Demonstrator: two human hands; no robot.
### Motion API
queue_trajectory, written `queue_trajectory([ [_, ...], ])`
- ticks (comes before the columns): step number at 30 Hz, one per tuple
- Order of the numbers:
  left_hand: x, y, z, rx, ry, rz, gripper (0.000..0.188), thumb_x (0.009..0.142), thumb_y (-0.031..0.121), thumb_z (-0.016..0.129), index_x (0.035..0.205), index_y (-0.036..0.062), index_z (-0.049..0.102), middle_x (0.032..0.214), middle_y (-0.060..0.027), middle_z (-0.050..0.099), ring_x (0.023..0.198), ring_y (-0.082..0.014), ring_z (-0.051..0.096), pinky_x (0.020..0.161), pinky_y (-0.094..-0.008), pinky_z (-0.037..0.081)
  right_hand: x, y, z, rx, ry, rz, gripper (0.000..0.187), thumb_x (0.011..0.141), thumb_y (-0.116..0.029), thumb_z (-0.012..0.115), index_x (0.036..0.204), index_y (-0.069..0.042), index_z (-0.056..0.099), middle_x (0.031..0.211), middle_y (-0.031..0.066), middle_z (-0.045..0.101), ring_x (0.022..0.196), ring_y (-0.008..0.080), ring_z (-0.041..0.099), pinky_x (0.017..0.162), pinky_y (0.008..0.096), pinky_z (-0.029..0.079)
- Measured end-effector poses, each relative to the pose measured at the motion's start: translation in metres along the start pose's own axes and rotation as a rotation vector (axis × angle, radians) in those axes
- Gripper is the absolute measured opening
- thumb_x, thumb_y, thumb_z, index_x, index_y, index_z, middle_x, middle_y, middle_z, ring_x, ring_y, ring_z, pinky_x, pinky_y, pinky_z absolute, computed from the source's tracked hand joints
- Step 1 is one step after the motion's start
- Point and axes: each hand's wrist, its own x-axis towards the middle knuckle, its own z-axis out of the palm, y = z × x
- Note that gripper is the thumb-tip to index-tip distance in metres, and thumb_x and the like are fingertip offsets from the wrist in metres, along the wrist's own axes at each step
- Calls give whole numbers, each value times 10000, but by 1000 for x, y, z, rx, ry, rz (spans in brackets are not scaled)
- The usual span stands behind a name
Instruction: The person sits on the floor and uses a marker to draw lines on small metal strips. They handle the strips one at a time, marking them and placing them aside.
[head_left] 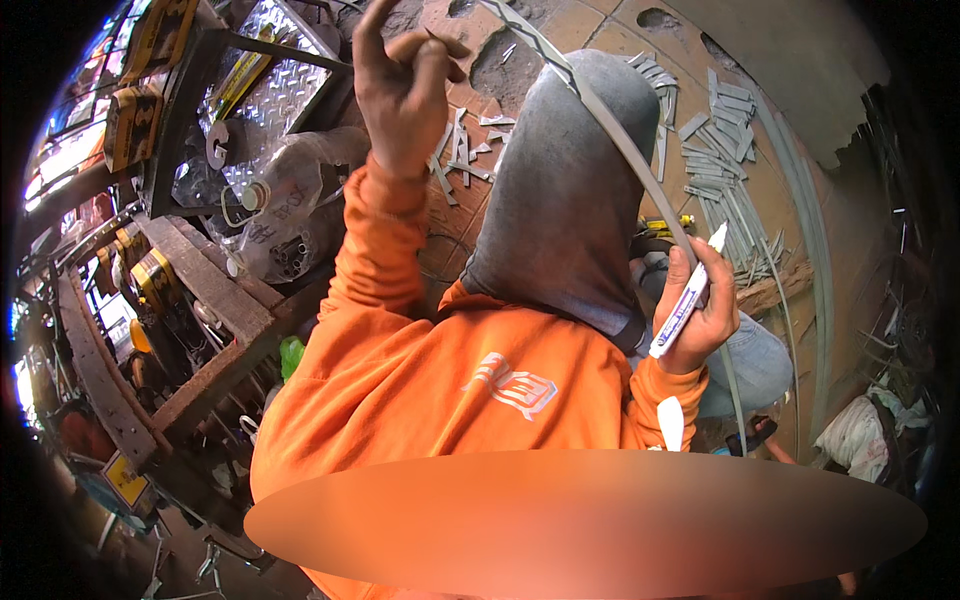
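Observation:
My right hand is closed round a white marker pen, its white tip pointing up and away. A long, thin grey strip also passes through this hand. It runs from the top edge across my grey-trousered knee and on down past the hand. Notches or bends show along the strip's far part. My left hand is raised at the upper left, apart from the strip, index finger stretched out and the other fingers loosely bent. I see nothing in it.
Many short, cut grey pieces lie on the tiled floor right of my knee, more left of it. Long strips lie further right. At left are a clear plastic jug, a wooden frame with tools, and a metal tread-plate.

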Motion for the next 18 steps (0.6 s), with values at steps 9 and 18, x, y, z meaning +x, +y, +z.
queue_trajectory([
  [9, 10, -30, -3, 410, -139, 151, 437, 960, -34, 515, 1394, 6, 473, 915, -126, 743, 700, -107, 657, 650, -247, 559, -1, 2, 5, 41, 24, 6, 259, 872, -14, 797, 1114, -20, 707, 807, 123, 651, 679, 276, 657, 612, 371, 517],
  [18, -6, -30, 0, 433, -244, 191, 454, 967, -44, 518, 1419, -5, 508, 920, -123, 752, 708, -88, 651, 652, -225, 530, -4, 7, 4, 55, 21, 20, 266, 865, -28, 803, 1115, -30, 715, 810, 116, 666, 690, 284, 677, 626, 370, 531],
])
